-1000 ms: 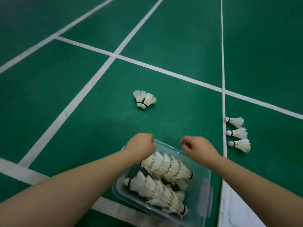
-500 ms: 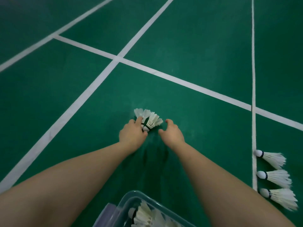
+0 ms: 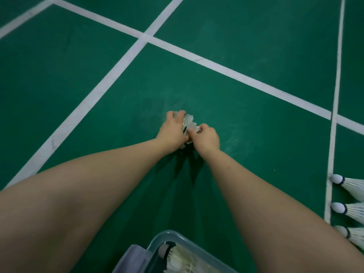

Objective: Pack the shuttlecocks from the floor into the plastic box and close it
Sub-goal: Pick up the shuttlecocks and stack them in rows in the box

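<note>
Out on the green court floor (image 3: 256,125), well ahead of the box, both my hands have now closed on the pair of white feather shuttlecocks (image 3: 190,123) that they were only arriving beside half a second ago. My left hand (image 3: 173,131) curls its fingers over the feathers from the left. My right hand (image 3: 207,137) pinches them from the right, so the pair is squeezed between the two. Whether it has left the floor yet I cannot tell. I judge the grasp made and the carry back to be next. The clear plastic box (image 3: 178,234) lies open near me, part filled. Three more white shuttlecocks (image 3: 354,212) wait just beside the white side line (image 3: 334,134) on my right, so packing is unfinished.
</note>
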Available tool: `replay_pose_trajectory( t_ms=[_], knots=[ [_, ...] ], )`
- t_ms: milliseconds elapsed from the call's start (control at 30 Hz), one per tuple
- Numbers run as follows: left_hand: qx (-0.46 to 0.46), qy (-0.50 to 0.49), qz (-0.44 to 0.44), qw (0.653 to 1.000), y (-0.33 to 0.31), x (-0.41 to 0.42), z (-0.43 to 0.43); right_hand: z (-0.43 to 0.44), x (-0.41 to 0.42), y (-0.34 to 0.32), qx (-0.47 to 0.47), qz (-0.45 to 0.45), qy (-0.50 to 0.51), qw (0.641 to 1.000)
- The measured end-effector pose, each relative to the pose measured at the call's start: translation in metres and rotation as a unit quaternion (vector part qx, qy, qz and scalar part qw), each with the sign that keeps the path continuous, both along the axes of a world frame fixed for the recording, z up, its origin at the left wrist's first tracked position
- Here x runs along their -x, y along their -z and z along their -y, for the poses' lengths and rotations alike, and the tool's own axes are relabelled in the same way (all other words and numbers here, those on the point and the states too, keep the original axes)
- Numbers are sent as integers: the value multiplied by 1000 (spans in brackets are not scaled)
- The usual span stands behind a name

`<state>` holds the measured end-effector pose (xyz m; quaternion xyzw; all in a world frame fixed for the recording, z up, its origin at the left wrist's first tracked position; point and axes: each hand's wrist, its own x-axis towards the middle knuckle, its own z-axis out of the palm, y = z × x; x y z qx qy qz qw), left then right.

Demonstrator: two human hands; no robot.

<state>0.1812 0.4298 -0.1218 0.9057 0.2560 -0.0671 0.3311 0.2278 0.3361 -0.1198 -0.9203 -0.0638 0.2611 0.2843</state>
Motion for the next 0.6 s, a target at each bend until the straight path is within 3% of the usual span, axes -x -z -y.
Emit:
replay_pose_trajectory(
  t_ms=[200, 600],
  knots=[
    [10, 16, 58, 998, 1, 14, 4, 13, 12, -6, -52, -35, 24, 998],
    [-12, 97, 126, 987, -62, 61, 32, 76, 69, -67, -95, 12, -4, 995]
  ],
)
